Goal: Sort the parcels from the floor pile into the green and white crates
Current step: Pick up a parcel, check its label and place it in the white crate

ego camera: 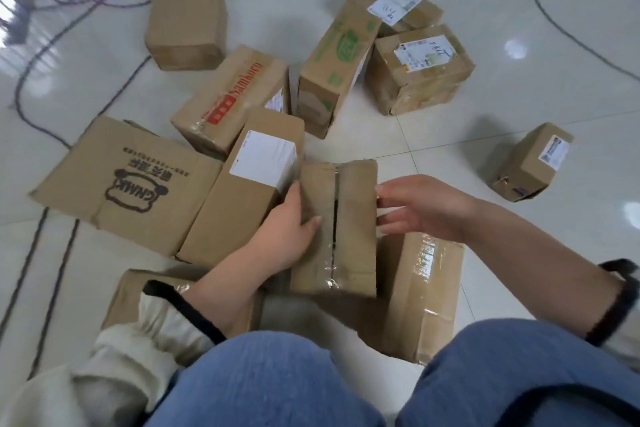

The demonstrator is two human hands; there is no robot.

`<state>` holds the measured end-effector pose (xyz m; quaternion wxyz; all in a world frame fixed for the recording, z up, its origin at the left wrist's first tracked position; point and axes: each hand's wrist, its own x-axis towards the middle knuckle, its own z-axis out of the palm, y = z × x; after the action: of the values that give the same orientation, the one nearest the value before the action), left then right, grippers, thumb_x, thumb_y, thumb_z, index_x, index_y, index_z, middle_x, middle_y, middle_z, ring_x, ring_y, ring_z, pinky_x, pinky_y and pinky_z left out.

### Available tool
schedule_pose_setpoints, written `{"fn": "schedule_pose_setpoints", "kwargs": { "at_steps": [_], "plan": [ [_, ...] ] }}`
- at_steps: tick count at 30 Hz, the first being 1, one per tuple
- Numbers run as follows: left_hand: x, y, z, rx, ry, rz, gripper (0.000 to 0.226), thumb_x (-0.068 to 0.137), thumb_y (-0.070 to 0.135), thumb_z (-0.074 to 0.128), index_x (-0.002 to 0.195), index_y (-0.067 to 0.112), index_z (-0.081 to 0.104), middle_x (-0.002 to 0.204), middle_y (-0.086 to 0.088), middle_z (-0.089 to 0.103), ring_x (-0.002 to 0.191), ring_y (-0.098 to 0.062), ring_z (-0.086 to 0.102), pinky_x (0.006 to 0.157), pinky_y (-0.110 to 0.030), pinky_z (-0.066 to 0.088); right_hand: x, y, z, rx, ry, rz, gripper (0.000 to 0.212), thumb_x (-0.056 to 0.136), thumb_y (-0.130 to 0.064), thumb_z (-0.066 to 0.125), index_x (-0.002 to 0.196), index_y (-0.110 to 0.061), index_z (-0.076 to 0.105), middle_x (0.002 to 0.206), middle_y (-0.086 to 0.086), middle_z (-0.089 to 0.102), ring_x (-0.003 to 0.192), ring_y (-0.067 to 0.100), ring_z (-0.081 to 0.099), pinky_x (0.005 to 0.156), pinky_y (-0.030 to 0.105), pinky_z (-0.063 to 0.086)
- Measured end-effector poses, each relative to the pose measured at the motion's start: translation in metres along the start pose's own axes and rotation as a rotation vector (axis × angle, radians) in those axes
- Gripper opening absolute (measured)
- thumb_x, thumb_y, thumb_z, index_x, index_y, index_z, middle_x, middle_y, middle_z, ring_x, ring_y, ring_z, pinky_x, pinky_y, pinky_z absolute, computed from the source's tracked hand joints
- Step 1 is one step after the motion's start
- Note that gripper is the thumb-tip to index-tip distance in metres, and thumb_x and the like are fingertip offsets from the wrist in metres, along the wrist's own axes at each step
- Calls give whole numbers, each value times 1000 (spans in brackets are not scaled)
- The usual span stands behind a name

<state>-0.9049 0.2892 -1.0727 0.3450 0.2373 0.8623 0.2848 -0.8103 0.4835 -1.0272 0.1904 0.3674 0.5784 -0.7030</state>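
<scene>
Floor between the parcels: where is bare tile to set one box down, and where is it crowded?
Bare tile lies between the green-printed box, the small labelled box and the held parcel. Crowded on the left, around the white-label box.

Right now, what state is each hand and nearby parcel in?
Taped brown cardboard parcel with dark centre seam: held between both hands.
Left hand: grips its left edge, thumb on top.
Right hand: straight fingers touch its right edge.
Flat brown carton with black logo: flattened on floor.
Small labelled brown box, far right: alone, lower end dented.
</scene>
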Motion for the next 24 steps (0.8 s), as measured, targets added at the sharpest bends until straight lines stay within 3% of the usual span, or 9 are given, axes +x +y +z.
{"fn": "schedule_pose_setpoints", "kwargs": {
  "at_steps": [5, 7, 9, 12, 13, 16, 19, 22, 24],
  "plan": [
    [0, 3, 9, -57, 134, -11, 78, 95, 31, 52, 151, 18, 0, 140, -11, 49, 121, -27, 51, 99, -34, 38, 6, 7, 0, -55, 54, -74, 37, 94, -21, 55, 129, -9, 53, 126, 7, 60, 115, 25, 58, 85, 34, 54],
    [1, 5, 10, -91, 163, 7, 79, 93, 32, 55, 151, 21, 3, 139, -8, 49, 121, -24, 52, 101, -35, 39, 7, 12, -3, -99, 46, -81, 26, 95, -19, 53, 119, -13, 59, 119, 2, 64, 111, 18, 60, 91, 37, 51],
    [2, 9, 9, -125, 152, 70, 76, 93, 33, 56, 151, 24, 7, 139, -3, 51, 121, -19, 53, 101, -33, 41, 11, 18, -6, -120, 50, -84, 20, 95, -20, 53, 113, -16, 61, 114, -1, 67, 103, 10, 64, 85, 33, 52],
    [4, 16, 10, -129, 140, 213, 65, 95, 24, 51, 149, 29, 16, 133, 0, 56, 121, -15, 52, 97, -27, 41, 17, 24, -4, -111, 118, -89, 31, 92, -28, 57, 121, -16, 54, 115, -1, 66, 101, 13, 64, 85, 35, 53],
    [4, 18, 10, -78, 147, 278, 61, 95, 20, 48, 149, 29, 19, 129, -3, 59, 118, -17, 53, 96, -29, 43, 19, 27, -3, -68, 122, -83, 36, 92, -32, 57, 123, -14, 52, 114, -1, 67, 102, 14, 64, 85, 35, 53],
    [7, 24, 13, 202, 222, 484, 57, 94, 11, 42, 148, 15, 26, 116, -14, 61, 108, -28, 53, 90, -43, 47, 26, 37, 0, 179, 51, 1, 40, 95, -50, 41, 109, -19, 61, 89, -10, 75, 79, 5, 70, 61, 20, 55],
    [11, 26, 28, 559, 60, 561, 63, 90, 14, 46, 149, 13, 20, 137, -15, 49, 134, -31, 32, 106, -48, 32, 30, 46, 3, 327, -29, 108, 61, 93, -64, 20, 117, -24, 59, 92, -5, 69, 75, 9, 64, 56, 20, 50],
    [17, 13, 38, 652, -97, 522, 61, 95, 21, 42, 150, 26, 15, 152, 2, 33, 145, -19, 9, 115, -45, 14, 36, 50, 5, 299, -43, 115, 49, 98, -53, 26, 127, -25, 55, 111, -6, 60, 91, 10, 53, 73, 23, 45],
    [17, 6, 30, 404, 77, 475, 59, 93, 20, 51, 147, 25, 27, 150, 2, 36, 143, -20, 18, 115, -41, 19, 39, 53, 5, 289, -8, 121, 46, 98, -43, 38, 134, -18, 50, 126, 0, 51, 104, 16, 41, 89, 30, 37]
  ]
}}
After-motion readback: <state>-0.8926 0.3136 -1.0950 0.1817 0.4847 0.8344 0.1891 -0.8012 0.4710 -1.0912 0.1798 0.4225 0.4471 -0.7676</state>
